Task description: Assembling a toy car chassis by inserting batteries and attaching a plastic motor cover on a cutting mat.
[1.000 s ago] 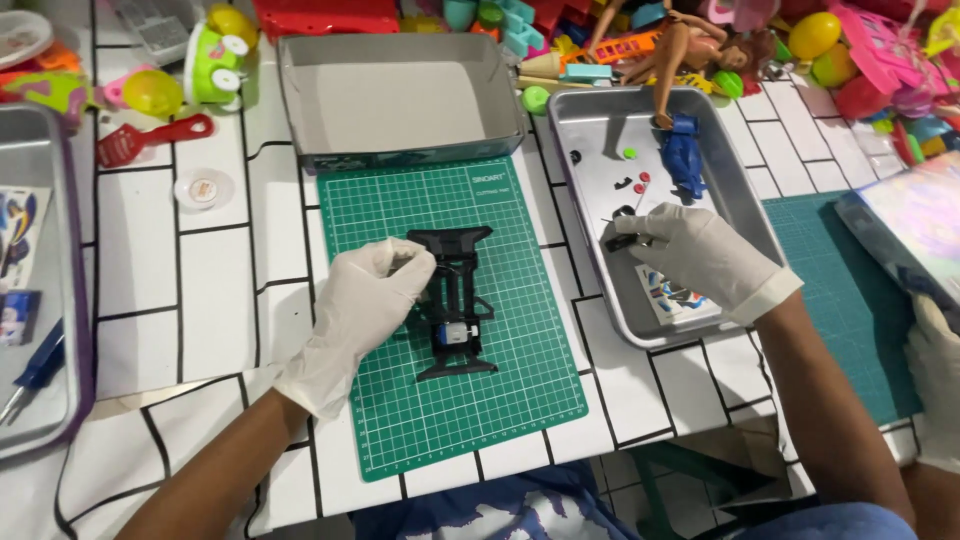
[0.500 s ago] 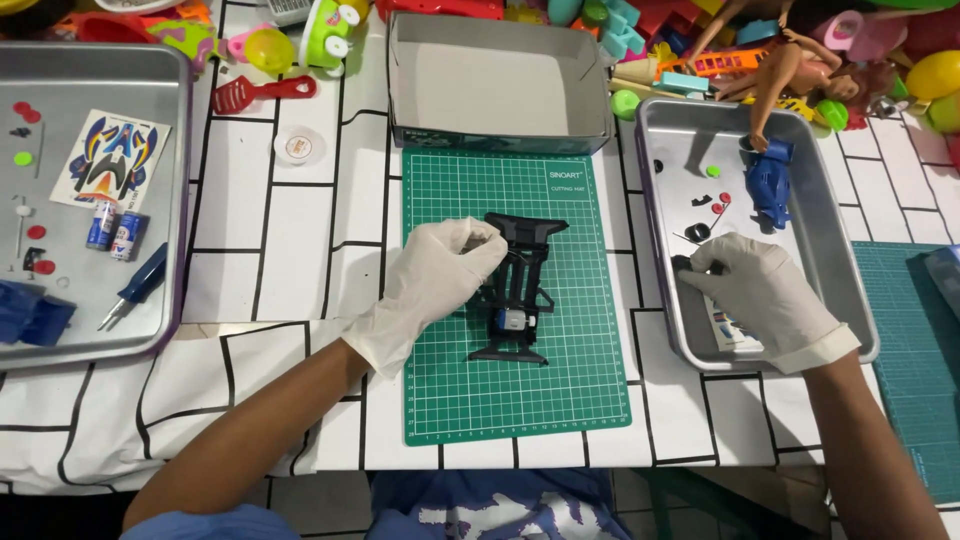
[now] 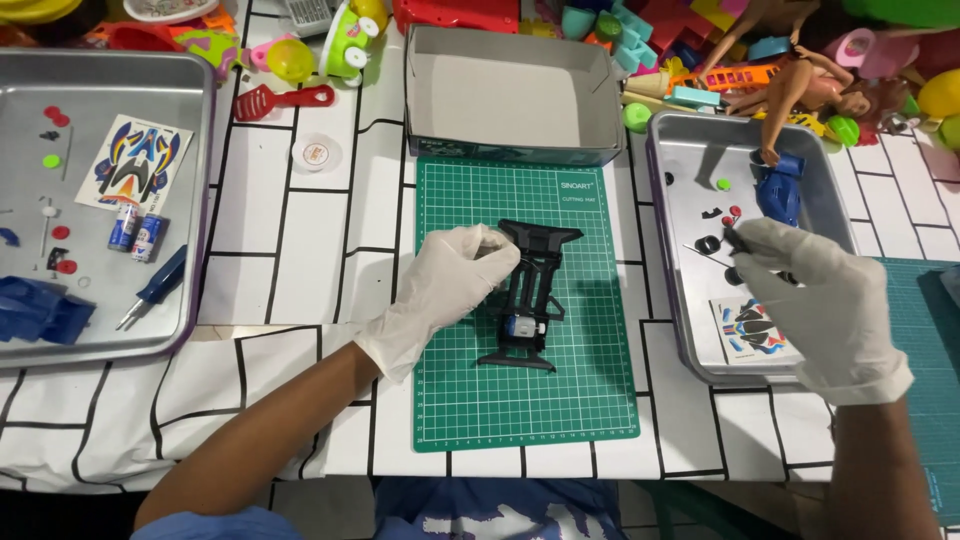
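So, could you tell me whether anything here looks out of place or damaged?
Nothing stands out. The left hand steadies the black chassis on the green mat, and the right hand pinches a small black part over the right tray.

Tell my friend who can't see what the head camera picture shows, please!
A person's gloved left hand steadies a black toy car frame on a green cutting mat. The gloved right hand pinches a small black part over a metal tray of tiny pieces. Colourful toys crowd the table's far edge.
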